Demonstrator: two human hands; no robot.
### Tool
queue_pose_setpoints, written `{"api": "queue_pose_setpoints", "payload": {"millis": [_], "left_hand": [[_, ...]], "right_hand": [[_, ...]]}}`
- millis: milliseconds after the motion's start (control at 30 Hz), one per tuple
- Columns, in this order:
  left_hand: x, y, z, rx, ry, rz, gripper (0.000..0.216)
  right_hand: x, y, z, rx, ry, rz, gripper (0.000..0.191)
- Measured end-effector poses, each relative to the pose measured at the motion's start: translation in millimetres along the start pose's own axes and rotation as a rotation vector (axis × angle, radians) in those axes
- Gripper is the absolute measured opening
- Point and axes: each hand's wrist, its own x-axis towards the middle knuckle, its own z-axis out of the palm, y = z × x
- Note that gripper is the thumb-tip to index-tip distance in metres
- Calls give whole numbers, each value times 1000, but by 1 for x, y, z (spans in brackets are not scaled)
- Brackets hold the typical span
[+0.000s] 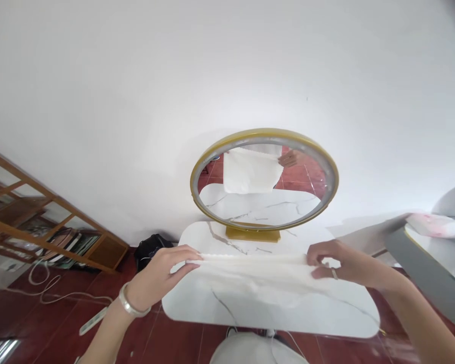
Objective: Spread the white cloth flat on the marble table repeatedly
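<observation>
Lower centre: left hand [157, 278] and right hand [339, 263], each grip pinching an end of a white cloth [254, 265], stretch it over the marble surface [273, 313]. Behind stands a gold-rimmed round mirror [264, 136]; wooden shelf [41, 227] holds books, left.

Bright, even daylight; wide-angle warp.

The wall [136, 76] reads soft white with faint shadows. The mirror [264, 179] shows mild glare along its rim. Straight lines bow toward the frame edges, and the top right corner darkens and blurs slightly.
</observation>
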Motion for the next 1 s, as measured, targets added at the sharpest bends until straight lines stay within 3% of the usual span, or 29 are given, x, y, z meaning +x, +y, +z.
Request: {"api": "queue_pose_setpoints", "payload": {"millis": [233, 467, 600, 833, 1000], "left_hand": [[23, 16, 4, 26, 18, 78, 25], [35, 34, -6, 66, 54, 127, 24], [41, 39, -11, 79, 27, 113, 22], [51, 30, -11, 146, 89, 26, 22], [78, 33, -22, 195, 279, 62, 26]], "right_hand": [[-34, 16, 4, -123, 139, -15, 31], [-34, 24, 26, -118, 123, -106, 31], [-33, 32, 32, -101, 194, -105, 33], [-50, 35, 7, 14, 298, -111, 30], [-54, 31, -24, 266, 489, -151, 25]]}}
